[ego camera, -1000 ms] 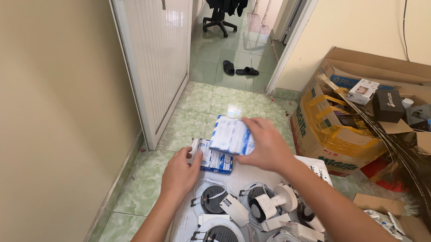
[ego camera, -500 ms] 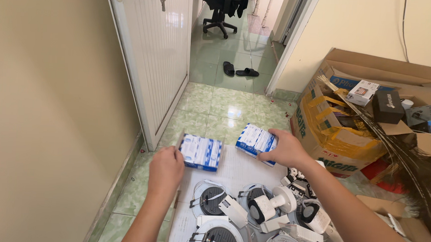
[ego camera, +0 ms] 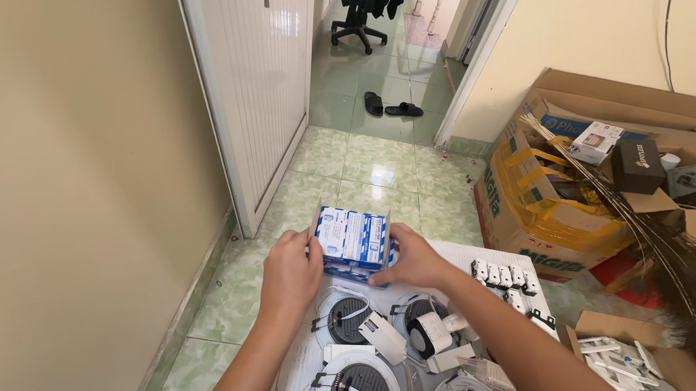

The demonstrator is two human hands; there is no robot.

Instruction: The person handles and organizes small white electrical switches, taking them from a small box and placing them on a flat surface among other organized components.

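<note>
Gripping a small blue-and-white box (ego camera: 352, 238) from both sides, the left hand (ego camera: 291, 274) and right hand (ego camera: 411, 259) hold it above a white board (ego camera: 469, 254); round downlights (ego camera: 344, 319) (several, wired) and white sockets (ego camera: 503, 276) lie unboxed below, so sorting seems unfinished.

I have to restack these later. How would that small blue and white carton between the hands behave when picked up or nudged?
The blue and white carton looks like thin card with raised flaps, so probably light and easily dented. The left hand and right hand hold it by its sides, suggesting it lifts easily. Its flat faces make rolling unlikely.
</note>
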